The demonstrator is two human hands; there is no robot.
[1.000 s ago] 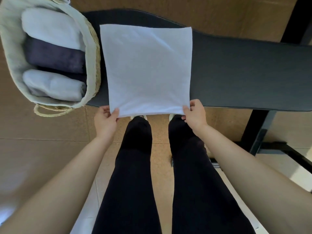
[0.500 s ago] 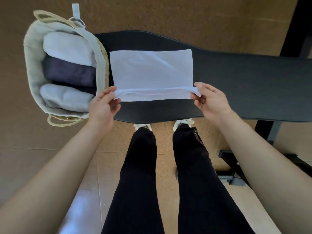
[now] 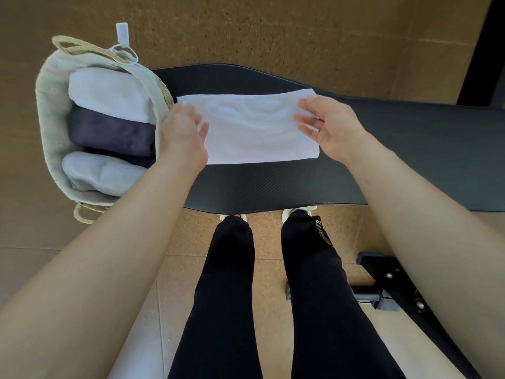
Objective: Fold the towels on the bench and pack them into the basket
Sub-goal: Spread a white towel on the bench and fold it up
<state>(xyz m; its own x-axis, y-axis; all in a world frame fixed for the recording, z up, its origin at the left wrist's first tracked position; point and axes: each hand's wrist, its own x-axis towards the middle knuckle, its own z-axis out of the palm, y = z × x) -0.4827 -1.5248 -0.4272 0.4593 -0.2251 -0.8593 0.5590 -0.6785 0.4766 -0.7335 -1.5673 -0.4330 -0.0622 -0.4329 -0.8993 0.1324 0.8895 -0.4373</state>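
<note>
Half-fold done on white terry towel (image 3: pixel 257 129); my left hand (image 3: pixel 183 135) & right hand (image 3: pixel 325 124), fingers (image 3: pixel 306 105) open, rest on its ends. Next: fold crosswise between fingers, then into woven lined basket (image 3: pixel 49 127) w/ rolled towels left of my fingers

— Where are we? 
— We take it for a home workout corner: a padded black bench (image 3: pixel 382 149) on a bolted metal frame (image 3: pixel 393 285), speckled cork-like floor tiles (image 3: pixel 273 36), and a lined wicker basket (image 3: pixel 49 127).
</note>
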